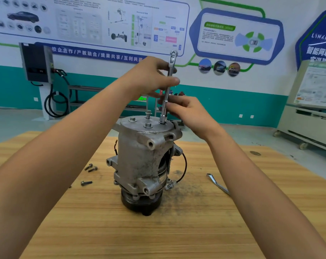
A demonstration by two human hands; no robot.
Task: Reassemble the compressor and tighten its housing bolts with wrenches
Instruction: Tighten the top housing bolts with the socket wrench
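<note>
The compressor (139, 157) stands upright in the middle of the table (65, 230), with its black pulley (141, 201) at the bottom and its flat end plate (139, 128) facing up.

A socket wrench (167, 96) stands almost vertical over the plate. Its socket (162, 118) sits on the right side of the plate, over a bolt position there. Its looped head rises above both hands.

The left hand (149, 77) grips the upper shaft. Its fingers are curled round the shaft and the thumb (174, 80) presses across the front. The right hand (188, 113) is lower down and pinches the shaft just above the socket between its fingertips (170, 105) and thumb. The rest of that hand is loosely curled and turned toward the tool. The two hands are close, one above the other, with a short bare stretch of shaft between them.

Three more bolts stand on the plate: one at the left (133, 119), one at the back (148, 114) that sits higher than the others, and one at the front (148, 125).

On the table left of the compressor lie three loose bolts: a pair side by side (90, 167) and a single one (86, 183) nearer the camera. A flat wrench (217, 184) lies to the right, partly behind the right forearm. A black cable (184, 165) loops from the compressor's right side to a small connector (169, 185).
</note>
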